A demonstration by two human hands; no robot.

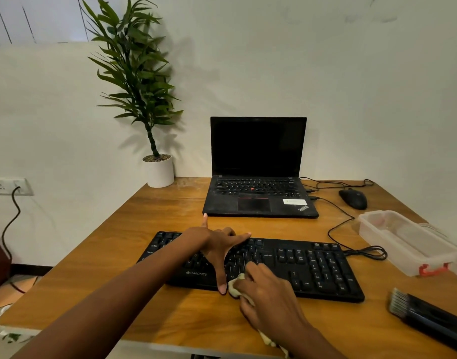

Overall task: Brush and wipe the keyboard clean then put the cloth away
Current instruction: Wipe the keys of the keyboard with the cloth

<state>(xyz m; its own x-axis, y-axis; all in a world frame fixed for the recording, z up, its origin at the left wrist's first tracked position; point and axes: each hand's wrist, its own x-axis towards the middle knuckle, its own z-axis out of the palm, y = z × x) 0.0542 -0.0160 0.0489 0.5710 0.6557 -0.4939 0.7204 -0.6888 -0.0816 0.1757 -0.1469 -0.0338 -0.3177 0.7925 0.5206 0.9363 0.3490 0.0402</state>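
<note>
Cream cloth (235, 287) bunched under right grip (270, 291), on keyboard (325, 268) edge

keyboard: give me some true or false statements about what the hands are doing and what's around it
The right hand holds the cloth against the keyboard's front edge. True.
The left hand holds the brush. False: it rests spread on the keyboard; the brush lies on the table to the right.
The laptop screen is dark. True.
The mouse sits left of the laptop. False: the mouse sits to its right.
</note>
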